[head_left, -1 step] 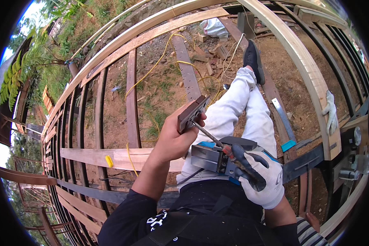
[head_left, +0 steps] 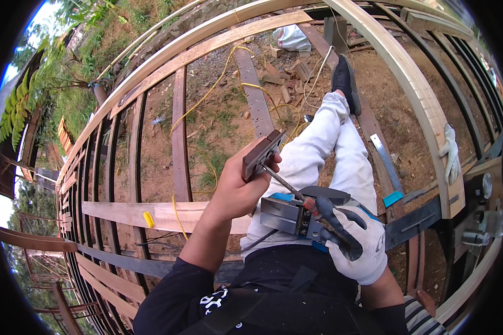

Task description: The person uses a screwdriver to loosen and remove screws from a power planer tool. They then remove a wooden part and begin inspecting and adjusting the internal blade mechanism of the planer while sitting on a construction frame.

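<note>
My bare left hand (head_left: pixel 240 184) grips a dark brown block with a metal fitting (head_left: pixel 262 153), raised over my lap. My right hand (head_left: pixel 357 245), in a white glove with dark fingertips, is wrapped round the red and black handle of a long screwdriver (head_left: pixel 282 181), whose shaft reaches up to that fitting; the exact contact at its tip is too small to tell. A blue, grey and black power tool (head_left: pixel 282 218) rests on my white-trousered thighs beneath both hands, partly covered by the right one.
A wooden beam (head_left: pixel 405 72) at the right bears a loose glove (head_left: pixel 450 151). A blue-handled square (head_left: pixel 383 162) lies on a plank below my legs. Yellow cord (head_left: pixel 181 120) winds through joists above dirt and offcuts. Another person's hand (head_left: pixel 426 301) shows at lower right, beside a striped garment.
</note>
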`<state>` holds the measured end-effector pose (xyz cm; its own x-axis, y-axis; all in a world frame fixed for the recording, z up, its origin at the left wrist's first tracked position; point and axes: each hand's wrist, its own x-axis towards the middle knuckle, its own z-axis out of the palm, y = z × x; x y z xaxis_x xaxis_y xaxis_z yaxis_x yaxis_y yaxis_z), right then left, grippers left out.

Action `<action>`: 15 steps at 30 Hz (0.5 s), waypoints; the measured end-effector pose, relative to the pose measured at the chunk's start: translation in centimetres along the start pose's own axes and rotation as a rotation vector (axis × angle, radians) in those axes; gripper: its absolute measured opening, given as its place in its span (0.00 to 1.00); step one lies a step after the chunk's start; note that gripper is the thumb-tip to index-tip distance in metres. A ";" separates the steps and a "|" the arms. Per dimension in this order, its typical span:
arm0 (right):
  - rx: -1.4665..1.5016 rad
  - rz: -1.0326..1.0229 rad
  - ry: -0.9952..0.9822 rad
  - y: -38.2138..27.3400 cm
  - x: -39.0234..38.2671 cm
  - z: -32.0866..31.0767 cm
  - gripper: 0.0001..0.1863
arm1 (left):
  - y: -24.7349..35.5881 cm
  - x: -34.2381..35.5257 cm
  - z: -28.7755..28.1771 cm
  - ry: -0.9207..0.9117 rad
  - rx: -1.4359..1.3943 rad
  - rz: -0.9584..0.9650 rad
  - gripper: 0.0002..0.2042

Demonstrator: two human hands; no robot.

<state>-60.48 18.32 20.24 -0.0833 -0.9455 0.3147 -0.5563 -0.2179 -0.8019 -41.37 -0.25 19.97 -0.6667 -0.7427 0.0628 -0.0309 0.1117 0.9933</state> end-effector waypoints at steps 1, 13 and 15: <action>-0.014 -0.015 0.003 0.0 0.1 0.1 0.29 | -0.1 -0.1 -0.2 0.012 0.008 -0.004 0.23; 1.143 0.587 -0.275 0.4 -1.8 2.5 0.38 | 1.0 -1.9 -2.1 -0.065 0.517 0.288 0.37; 1.323 0.745 -0.325 -0.6 -1.8 2.5 0.41 | 1.5 -2.7 -2.3 -0.086 0.554 0.366 0.38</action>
<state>-57.94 19.54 18.88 0.2749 -0.9050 -0.3245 0.6432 0.4240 -0.6376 -37.87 0.43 21.51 -0.7634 -0.5397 0.3550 -0.1539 0.6857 0.7114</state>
